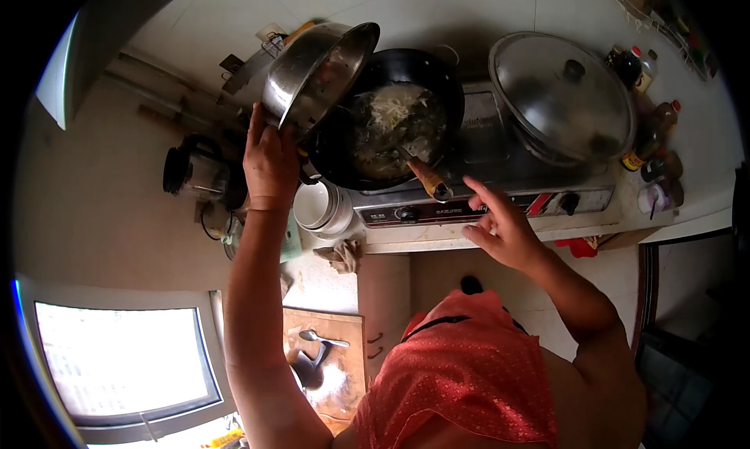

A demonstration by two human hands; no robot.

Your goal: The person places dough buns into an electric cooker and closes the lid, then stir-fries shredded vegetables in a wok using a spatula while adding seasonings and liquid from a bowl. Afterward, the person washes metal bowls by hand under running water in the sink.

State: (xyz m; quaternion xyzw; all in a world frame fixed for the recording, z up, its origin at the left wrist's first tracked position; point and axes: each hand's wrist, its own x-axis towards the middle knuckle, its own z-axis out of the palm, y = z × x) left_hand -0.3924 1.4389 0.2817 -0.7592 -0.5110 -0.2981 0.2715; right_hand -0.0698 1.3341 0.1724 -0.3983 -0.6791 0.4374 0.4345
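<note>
My left hand (271,161) grips the rim of a shiny metal bowl (301,62), which is tilted on its side over the left edge of a black wok (449,97). Some food scraps cling to the bowl's inside. In the wok lies pale, shredded food (397,109) in cloudy liquid. A utensil with a wooden handle (424,174) rests in it, the handle leaning over the near rim. My right hand (504,228) is in the air just right of that handle, fingers apart and holding nothing.
A large lidded pan (562,97) stands on the right of the gas stove (484,203). Bottles (652,132) line the right side. Stacked white bowls (316,207) and a cloth (340,255) are left of the stove, with a cutting board (344,363) nearer me.
</note>
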